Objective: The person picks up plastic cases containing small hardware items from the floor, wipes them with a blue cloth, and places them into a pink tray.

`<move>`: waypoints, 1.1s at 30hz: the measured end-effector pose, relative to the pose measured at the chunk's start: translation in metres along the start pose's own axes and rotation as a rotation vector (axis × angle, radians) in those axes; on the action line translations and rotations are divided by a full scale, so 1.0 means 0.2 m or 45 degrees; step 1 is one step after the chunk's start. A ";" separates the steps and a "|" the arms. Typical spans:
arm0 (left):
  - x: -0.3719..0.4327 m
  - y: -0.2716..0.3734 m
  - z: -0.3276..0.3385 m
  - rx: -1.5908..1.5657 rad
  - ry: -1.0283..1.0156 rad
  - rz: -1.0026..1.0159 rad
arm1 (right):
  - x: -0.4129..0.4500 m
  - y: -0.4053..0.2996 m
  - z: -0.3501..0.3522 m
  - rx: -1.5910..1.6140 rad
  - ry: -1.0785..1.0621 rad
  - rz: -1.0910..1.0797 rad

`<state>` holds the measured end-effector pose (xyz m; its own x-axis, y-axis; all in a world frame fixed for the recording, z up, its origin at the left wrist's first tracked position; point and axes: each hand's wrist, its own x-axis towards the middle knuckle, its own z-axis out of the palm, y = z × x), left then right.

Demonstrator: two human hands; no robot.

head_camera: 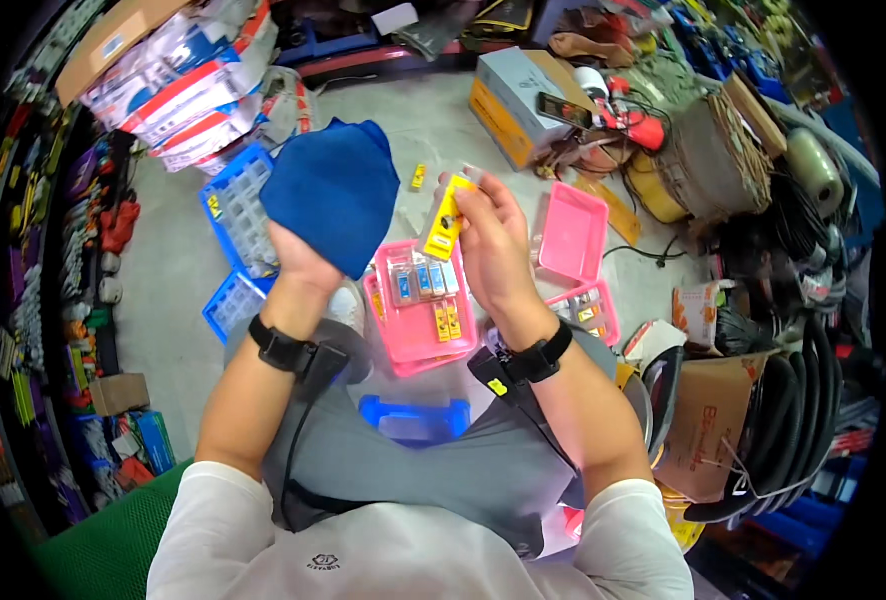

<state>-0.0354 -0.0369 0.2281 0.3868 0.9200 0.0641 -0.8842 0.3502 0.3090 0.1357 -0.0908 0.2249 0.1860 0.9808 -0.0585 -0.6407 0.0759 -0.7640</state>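
Note:
My left hand [302, 255] is under a blue cloth [332, 191], which covers its fingers. In my right hand [497, 232] is a slim clear plastic case with a yellow label [449, 217], pinched between thumb and fingers. Below and between the hands sits a pink plastic tray [407, 330] holding several small clear cases with blue labels [422, 280] and yellow-labelled cases [448, 321]. Another small yellow-labelled case [418, 177] lies on the floor beyond the hands.
Blue organiser trays [221, 191] stand at the left. An empty pink tray [574, 232] and a partly filled one [609, 322] are at the right. A grey-orange box [518, 105] bears a phone [564, 111]. Shelves line the left; a cardboard box [705, 427] stands right.

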 end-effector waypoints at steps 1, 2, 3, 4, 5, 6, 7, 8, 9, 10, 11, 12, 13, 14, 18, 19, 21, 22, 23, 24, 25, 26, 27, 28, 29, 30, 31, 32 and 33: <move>0.01 -0.03 -0.01 -0.009 -0.006 -0.023 | 0.01 -0.01 -0.02 -0.005 0.020 -0.013; 0.02 -0.06 -0.03 -0.006 -0.093 -0.061 | 0.02 -0.03 -0.03 -0.135 0.063 -0.103; 0.02 -0.08 -0.02 0.002 -0.184 -0.085 | 0.03 -0.05 -0.02 -0.262 0.092 -0.191; 0.02 -0.11 0.00 0.078 -0.056 -0.102 | 0.03 -0.07 0.01 -0.278 0.075 -0.304; 0.00 -0.13 0.00 0.075 -0.064 -0.106 | 0.03 -0.06 0.00 -0.281 0.078 -0.313; -0.01 -0.16 0.00 0.078 -0.071 -0.177 | 0.04 -0.06 0.00 -0.465 0.029 -0.470; -0.01 -0.18 -0.02 0.082 -0.078 -0.246 | 0.04 -0.06 0.01 -0.650 -0.022 -0.625; 0.02 -0.23 -0.11 0.095 -0.144 -0.189 | 0.03 -0.06 0.03 -0.752 -0.031 -0.702; 0.01 -0.27 -0.07 0.071 -0.162 -0.195 | 0.02 -0.08 0.01 -0.976 -0.035 -0.718; -0.02 -0.31 0.02 0.046 0.015 -0.250 | 0.02 -0.08 0.00 -1.147 -0.090 -0.866; -0.05 -0.33 0.06 0.022 0.192 -0.304 | 0.02 -0.06 0.00 -1.319 -0.149 -1.012; -0.07 -0.33 0.05 0.026 0.181 -0.272 | 0.00 -0.02 0.01 -1.304 -0.195 -0.875; -0.06 -0.32 0.04 0.021 0.172 -0.261 | 0.00 0.00 0.03 -1.308 -0.207 -0.884; -0.06 -0.30 0.04 0.032 0.161 -0.260 | -0.01 0.02 0.05 -1.379 -0.228 -0.916; -0.03 -0.26 0.01 0.081 0.236 -0.196 | -0.04 0.05 0.06 -1.469 -0.274 -0.884; -0.02 -0.25 0.01 0.125 0.296 -0.182 | -0.04 0.06 0.05 -1.468 -0.268 -0.835; 0.00 -0.25 -0.03 0.105 0.244 -0.232 | -0.03 0.07 0.01 -1.491 -0.297 -0.790; -0.01 -0.26 -0.02 0.142 0.252 -0.239 | -0.03 0.07 0.00 -1.507 -0.295 -0.794; -0.01 -0.29 -0.01 0.178 0.261 -0.247 | -0.02 0.06 0.00 -1.523 -0.292 -0.797; -0.03 -0.32 0.02 0.209 0.279 -0.237 | -0.02 0.04 0.01 -1.512 -0.277 -0.818; -0.03 -0.34 0.02 0.261 0.378 -0.219 | 0.00 0.04 0.01 -1.463 -0.265 -0.817; -0.04 -0.34 0.03 0.259 0.385 -0.216 | 0.00 0.04 0.03 -1.430 -0.258 -0.825; -0.05 -0.34 0.06 0.248 0.387 -0.224 | 0.00 0.04 0.03 -1.410 -0.242 -0.832; -0.04 -0.32 0.07 0.233 0.399 -0.215 | 0.00 0.05 0.03 -1.408 -0.246 -0.836; -0.03 -0.30 0.06 0.235 0.396 -0.212 | 0.00 0.06 0.03 -1.448 -0.270 -0.855; -0.03 -0.25 0.02 0.208 0.325 -0.216 | 0.00 0.07 0.04 -1.482 -0.296 -0.875; -0.02 -0.22 -0.01 0.174 0.250 -0.227 | -0.01 0.07 0.04 -1.481 -0.296 -0.879; 0.00 -0.20 -0.03 0.125 0.249 -0.218 | -0.02 0.07 0.05 -1.511 -0.328 -0.820; 0.00 -0.21 -0.04 0.128 0.249 -0.222 | -0.03 0.07 0.04 -1.539 -0.358 -0.754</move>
<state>-0.0009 -0.0504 0.2074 0.4642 0.8674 -0.1795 -0.7747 0.4958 0.3925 0.1187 -0.0948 0.2198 -0.0465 0.8710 0.4891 0.5490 0.4313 -0.7159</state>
